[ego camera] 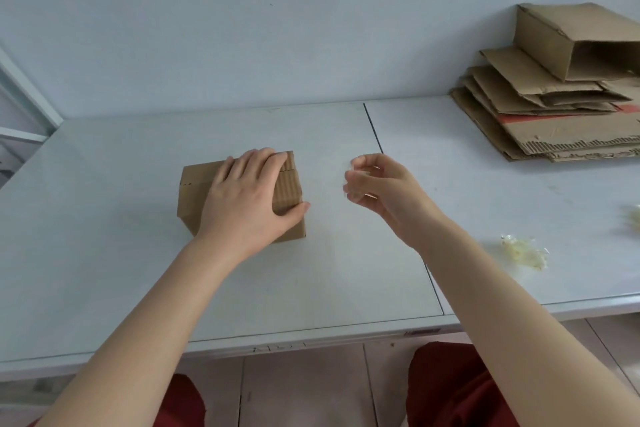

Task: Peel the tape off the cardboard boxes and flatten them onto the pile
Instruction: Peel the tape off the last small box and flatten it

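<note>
Here, the left grip is clasping the small cardboard box sitting mid-tabletop, while the right grip is pinching a clear tape strip just beside the box; the flattened pile is lying well apart, far right.

Left hand and right hand are bare; dark red garment covers thighs.

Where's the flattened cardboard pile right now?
Head view: the pile sits at the table's far right against the wall, well right of the small box under the left hand.
</note>
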